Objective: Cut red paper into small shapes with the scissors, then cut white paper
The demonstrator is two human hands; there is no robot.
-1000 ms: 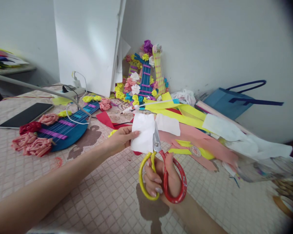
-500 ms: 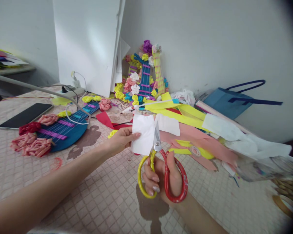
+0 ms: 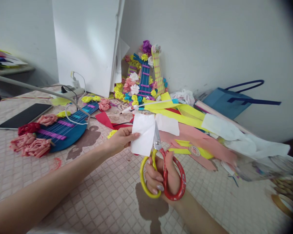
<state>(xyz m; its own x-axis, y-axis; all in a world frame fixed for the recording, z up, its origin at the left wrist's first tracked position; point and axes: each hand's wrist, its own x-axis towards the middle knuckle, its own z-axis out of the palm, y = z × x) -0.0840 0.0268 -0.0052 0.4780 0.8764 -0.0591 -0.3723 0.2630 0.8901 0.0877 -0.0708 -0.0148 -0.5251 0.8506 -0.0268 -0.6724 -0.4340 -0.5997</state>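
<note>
My left hand [image 3: 124, 139] pinches the left edge of a white rectangular piece [image 3: 143, 135], paper or thin cloth, held upright above the table. My right hand [image 3: 164, 175] grips a pair of scissors [image 3: 157, 144] with one yellow and one red handle, fingers through the loops. The scissors' blades point up along the right edge of the white piece, nearly closed; whether the edge lies between them I cannot tell. Just behind, another white piece [image 3: 168, 124] rests over salmon-coloured strips [image 3: 185, 133].
A blue guitar-shaped craft [image 3: 73, 131] with fabric roses lies at the left, near a black tablet [image 3: 25, 116] and a power strip [image 3: 67, 93]. Flower-decorated guitars [image 3: 145, 76] lean at the back. Yellow strips [image 3: 188, 112], a blue bag [image 3: 230, 102] and a tape roll [image 3: 284, 204] are to the right.
The scissors' handles have come closer together and the blades have closed further beside the white piece. My left hand keeps its hold in about the same place.
</note>
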